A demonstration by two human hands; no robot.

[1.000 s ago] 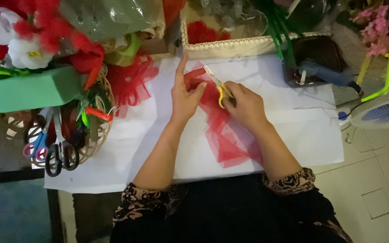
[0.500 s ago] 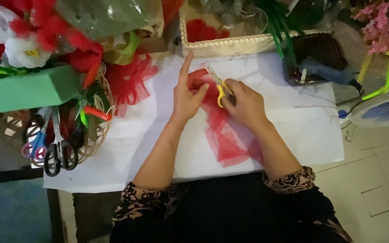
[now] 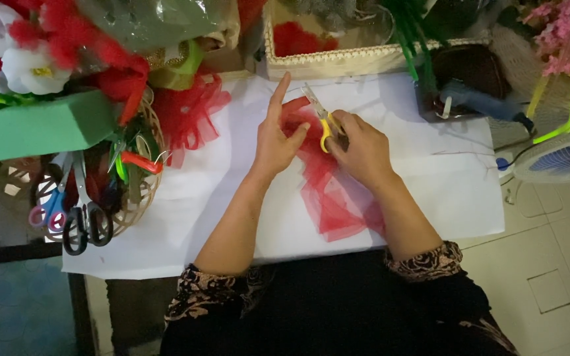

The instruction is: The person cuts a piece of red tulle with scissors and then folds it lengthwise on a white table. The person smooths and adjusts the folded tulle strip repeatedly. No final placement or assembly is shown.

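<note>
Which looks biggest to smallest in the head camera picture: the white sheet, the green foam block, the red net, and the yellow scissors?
1. white sheet
2. red net, and green foam block: look alike, so no ranking
3. yellow scissors, in the right hand

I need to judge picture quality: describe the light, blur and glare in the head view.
Head view: even, soft light on the white sheet; left hand, right hand and red netting fairly sharp; flowers at top left soft and close; no strong glare; lower left corner dark.

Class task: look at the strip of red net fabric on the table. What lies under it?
Under the red net fabric lies a white sheet. The left hand covers its top end.
</note>
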